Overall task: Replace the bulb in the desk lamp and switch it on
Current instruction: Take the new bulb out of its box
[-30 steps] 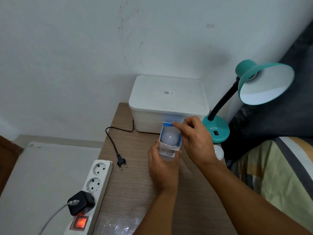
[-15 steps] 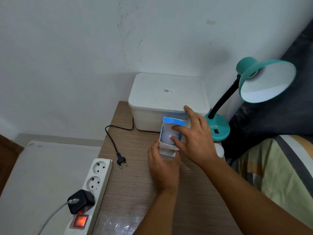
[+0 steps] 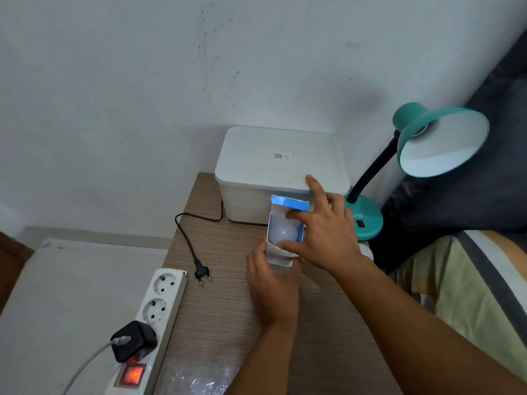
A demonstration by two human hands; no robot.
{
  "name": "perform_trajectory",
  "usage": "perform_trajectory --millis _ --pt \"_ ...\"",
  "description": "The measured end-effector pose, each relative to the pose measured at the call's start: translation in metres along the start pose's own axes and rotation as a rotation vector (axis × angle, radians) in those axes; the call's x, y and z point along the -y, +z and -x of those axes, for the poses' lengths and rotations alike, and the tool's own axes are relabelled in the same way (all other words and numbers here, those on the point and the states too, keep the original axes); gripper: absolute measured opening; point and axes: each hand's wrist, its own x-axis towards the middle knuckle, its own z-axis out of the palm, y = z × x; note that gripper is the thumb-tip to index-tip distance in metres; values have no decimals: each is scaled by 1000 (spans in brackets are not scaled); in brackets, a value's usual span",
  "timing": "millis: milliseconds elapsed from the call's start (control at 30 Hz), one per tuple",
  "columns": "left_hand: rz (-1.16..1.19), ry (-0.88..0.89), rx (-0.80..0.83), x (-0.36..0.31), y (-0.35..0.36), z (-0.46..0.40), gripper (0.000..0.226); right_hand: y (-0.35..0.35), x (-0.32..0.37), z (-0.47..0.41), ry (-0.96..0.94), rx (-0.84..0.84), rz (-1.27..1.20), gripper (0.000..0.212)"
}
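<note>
Two hands meet over a small white bulb carton (image 3: 281,256) near the middle of the wooden table (image 3: 319,332). The left hand (image 3: 273,286) wraps its fingers around the carton's lower part and holds it upright. The carton's blue top flap (image 3: 289,201) stands open, and the frosted white bulb (image 3: 283,230) sits inside, its rounded dome showing at the mouth. The right hand (image 3: 328,232) reaches in from the right with its fingers spread: thumb and one finger lie at the carton's open mouth against the bulb, while the index finger points up toward the box behind. Whether that hand actually pinches the bulb I cannot tell.

Just behind the carton stands a lidded white plastic storage box (image 3: 281,163) against the wall. To its right is the teal desk lamp (image 3: 440,141), its black gooseneck rising from a round teal base (image 3: 366,218); the shade faces the camera and its socket looks bare. A second white bulb (image 3: 366,252) lies on the table beside the base, partly hidden by the right wrist. The lamp's black cord (image 3: 186,238) runs across the table and ends in an unplugged two-pin plug (image 3: 202,273). Left of it lies a white power strip (image 3: 159,300) with a black adapter (image 3: 132,340) plugged in and its red switch (image 3: 132,374) glowing.
</note>
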Motion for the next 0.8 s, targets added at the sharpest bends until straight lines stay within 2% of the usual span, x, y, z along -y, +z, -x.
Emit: perform_trajectory --millis 433,800 --pt "18 0 25 1 0 1 64 -3 12 -4 66 48 96 45" --pt "11 20 25 -1 1 0 64 -1 3 -1 10 -17 -38 47"
